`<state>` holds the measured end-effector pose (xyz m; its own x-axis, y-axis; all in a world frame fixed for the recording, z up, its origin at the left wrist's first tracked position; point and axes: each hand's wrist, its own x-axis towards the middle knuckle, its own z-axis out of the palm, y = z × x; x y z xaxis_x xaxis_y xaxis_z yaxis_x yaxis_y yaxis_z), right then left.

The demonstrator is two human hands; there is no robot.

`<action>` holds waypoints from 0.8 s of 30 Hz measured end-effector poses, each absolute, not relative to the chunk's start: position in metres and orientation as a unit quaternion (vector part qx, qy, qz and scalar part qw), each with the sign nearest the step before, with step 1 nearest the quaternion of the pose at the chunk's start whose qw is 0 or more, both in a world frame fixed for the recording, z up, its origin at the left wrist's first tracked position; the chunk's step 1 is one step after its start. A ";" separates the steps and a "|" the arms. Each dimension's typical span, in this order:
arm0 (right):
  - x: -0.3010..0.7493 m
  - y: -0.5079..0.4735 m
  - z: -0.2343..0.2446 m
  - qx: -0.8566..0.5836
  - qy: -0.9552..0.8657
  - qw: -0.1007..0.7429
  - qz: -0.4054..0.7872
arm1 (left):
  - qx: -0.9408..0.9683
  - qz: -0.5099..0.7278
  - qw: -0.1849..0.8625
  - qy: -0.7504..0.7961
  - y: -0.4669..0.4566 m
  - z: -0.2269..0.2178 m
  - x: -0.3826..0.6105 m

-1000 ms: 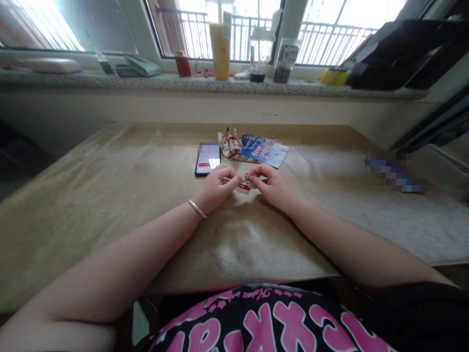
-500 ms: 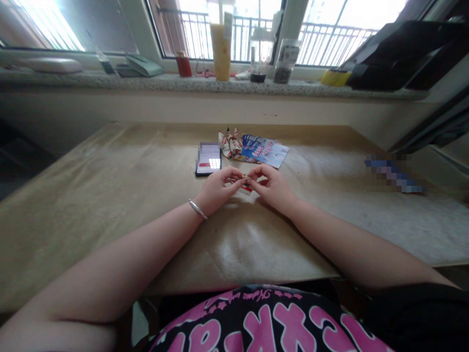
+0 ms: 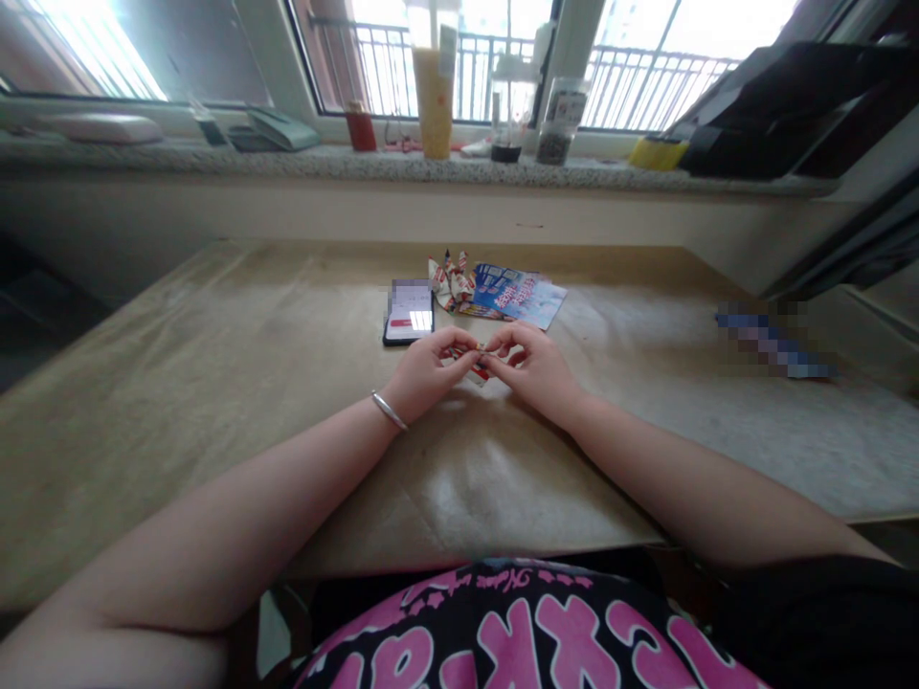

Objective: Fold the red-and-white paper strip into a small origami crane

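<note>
My left hand [image 3: 429,368] and my right hand [image 3: 535,364] meet at the middle of the table [image 3: 215,364], fingers curled, both pinching a small red and white folded paper piece [image 3: 475,363] just above the surface. A silver bangle [image 3: 388,410] sits on my left wrist. Just beyond my hands lie a phone [image 3: 409,311] with a lit screen, a small heap of folded red and white paper pieces [image 3: 450,279], and blue printed sheets [image 3: 518,295].
The windowsill [image 3: 302,163] at the back carries a tall yellow cup [image 3: 434,100], a red cup [image 3: 359,126], jars [image 3: 556,120] and a green case [image 3: 280,129]. A dark object [image 3: 782,105] leans at the back right. A blurred blue item [image 3: 772,340] lies on the table's right.
My hands have drawn closer together and lifted the paper piece slightly off the table; the fingers have shifted on it. Nothing else has moved.
</note>
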<state>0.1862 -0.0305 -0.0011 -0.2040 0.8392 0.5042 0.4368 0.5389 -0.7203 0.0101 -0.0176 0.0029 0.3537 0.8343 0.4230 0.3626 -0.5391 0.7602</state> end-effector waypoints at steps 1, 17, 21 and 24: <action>0.186 -0.031 -0.001 -0.429 -0.745 0.463 0.217 | 0.770 0.417 0.283 0.392 -0.018 0.004 0.011; 0.185 -0.025 -0.006 -0.427 -0.732 0.445 0.290 | 0.761 0.422 0.298 0.394 -0.018 0.003 0.011; 0.187 -0.028 -0.002 -0.412 -0.745 0.457 0.256 | 0.772 0.408 0.296 0.388 -0.018 0.003 0.010; 0.190 -0.032 0.004 -0.410 -0.769 0.451 0.190 | 0.783 0.388 0.289 0.392 -0.019 0.004 0.010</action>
